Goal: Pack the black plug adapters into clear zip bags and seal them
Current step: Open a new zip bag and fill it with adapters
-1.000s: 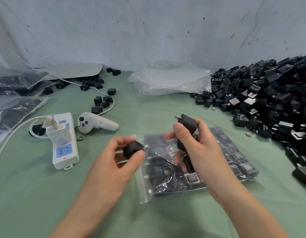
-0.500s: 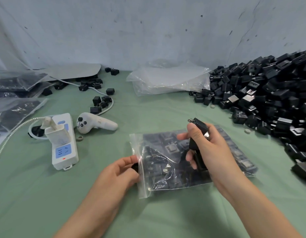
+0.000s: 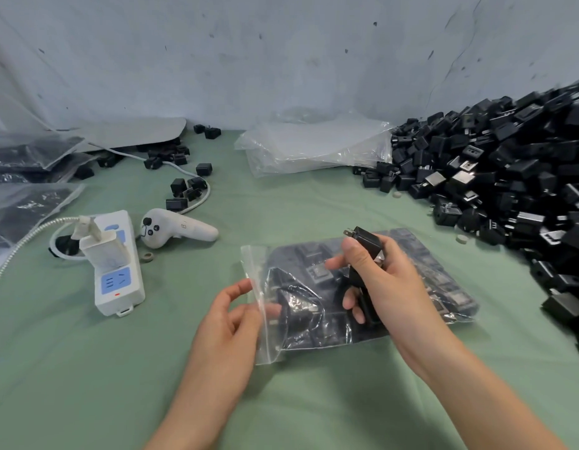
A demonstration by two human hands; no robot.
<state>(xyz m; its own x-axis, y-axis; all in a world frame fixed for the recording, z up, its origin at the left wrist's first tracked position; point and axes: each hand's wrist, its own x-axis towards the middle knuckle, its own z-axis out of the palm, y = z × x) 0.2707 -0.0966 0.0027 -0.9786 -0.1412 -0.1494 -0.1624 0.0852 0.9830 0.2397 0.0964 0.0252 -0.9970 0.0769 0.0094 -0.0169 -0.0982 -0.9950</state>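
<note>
A clear zip bag holding several black plug adapters lies on the green cloth in front of me, its open mouth facing left. My left hand pinches the bag's mouth edge between thumb and fingers. My right hand hovers over the bag's middle and grips black plug adapters, one with its prongs pointing up and left. A large heap of loose black adapters fills the right side of the table.
A stack of empty clear bags lies at the back centre. A white power strip with a charger and a white handheld controller sit at the left. Filled bags and scattered adapters lie far left.
The adapter from my left hand went into the bag, and that hand now pinches the bag's mouth. My right hand moved slightly right and down with its adapters.
</note>
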